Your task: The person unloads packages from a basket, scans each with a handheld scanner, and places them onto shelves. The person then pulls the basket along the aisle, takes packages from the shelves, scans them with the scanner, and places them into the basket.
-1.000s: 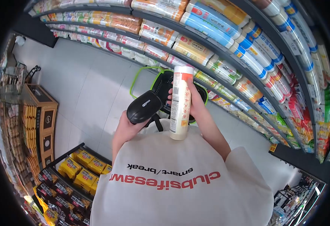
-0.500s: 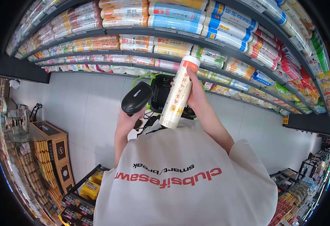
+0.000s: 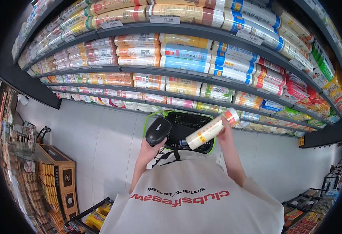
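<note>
My left hand (image 3: 149, 150) is closed round the grip of a black handheld barcode scanner (image 3: 157, 131), whose rounded head points up and away from me. In my right hand (image 3: 225, 135) is a roll-shaped pack of dried noodles (image 3: 206, 134), cream-coloured with an orange-red band and white cap at its upper end. The pack lies slanted, its lower end towards the left, above the right side of a black shopping basket (image 3: 183, 121) with a green rim. A small blue and white item (image 3: 183, 142) shows inside the basket, partly hidden.
Shelves (image 3: 202, 28) packed with noodle packs in rows rise in front of me, with price tags along their edges. A brown display stand (image 3: 63, 171) is at the left. Behind me on the left, a black rack (image 3: 89, 214) holds yellow packs. Pale tiled floor (image 3: 108, 144) surrounds the basket.
The noodle pack has swung from nearly upright to a flatter slant and moved right. My view has shifted, so more shelving and basket show. Both hands keep their hold.
</note>
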The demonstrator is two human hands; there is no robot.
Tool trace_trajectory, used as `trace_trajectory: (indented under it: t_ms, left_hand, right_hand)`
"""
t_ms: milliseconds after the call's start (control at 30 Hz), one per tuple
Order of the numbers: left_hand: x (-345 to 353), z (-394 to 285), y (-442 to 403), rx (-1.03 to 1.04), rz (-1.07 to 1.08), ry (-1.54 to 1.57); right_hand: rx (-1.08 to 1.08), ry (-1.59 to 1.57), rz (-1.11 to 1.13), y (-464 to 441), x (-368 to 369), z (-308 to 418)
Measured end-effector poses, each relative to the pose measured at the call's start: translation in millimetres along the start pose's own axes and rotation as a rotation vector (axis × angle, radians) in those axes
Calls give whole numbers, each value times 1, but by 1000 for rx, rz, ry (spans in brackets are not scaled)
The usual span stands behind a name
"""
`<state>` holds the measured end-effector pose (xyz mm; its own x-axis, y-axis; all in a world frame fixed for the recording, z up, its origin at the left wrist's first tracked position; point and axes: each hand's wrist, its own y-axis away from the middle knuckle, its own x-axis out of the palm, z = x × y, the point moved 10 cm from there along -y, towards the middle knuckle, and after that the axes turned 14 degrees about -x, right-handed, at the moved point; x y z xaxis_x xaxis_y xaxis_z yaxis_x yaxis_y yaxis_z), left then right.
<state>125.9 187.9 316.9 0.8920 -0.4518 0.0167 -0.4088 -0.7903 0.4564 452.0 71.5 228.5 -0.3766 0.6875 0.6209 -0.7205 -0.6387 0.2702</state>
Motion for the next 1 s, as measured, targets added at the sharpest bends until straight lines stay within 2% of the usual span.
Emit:
trace_trajectory:
  t_ms: [67,133,167,200,267,433,567,667,800,900,1000]
  left_hand:
    - [-7,-1,-1,-2,-26,2]
    - [-15,3,-3,-12,-61,35]
    - [-21,9,-4,-72,-90,23]
    - [-25,7,-5,-32,-117,34]
    - [-32,4,-5,41,-169,52]
    - [-37,7,-13,-36,-186,19]
    - [-34,1,-18,25,-167,-9]
    - [-32,14,-24,-63,-121,-35]
    - [-25,11,-23,-15,-103,6]
    - [-23,10,-18,-23,-104,22]
    - [-21,13,-19,28,-118,100]
  right_hand:
    - [-29,99,-103,-14,-79,-3]
    - [57,157,-213,-22,-184,-15]
    - [14,190,-323,-8,-210,-3]
    - [-32,222,-433,4,-235,10]
    - [27,333,-640,41,-272,31]
    - [-78,437,-626,67,-293,65]
    - [-136,422,-531,60,-242,73]
    - [-96,377,-479,48,-196,70]
    - [-84,231,-278,27,-125,63]
    - [-72,33,-26,20,-55,53]
    - [-8,-17,43,26,-15,27]
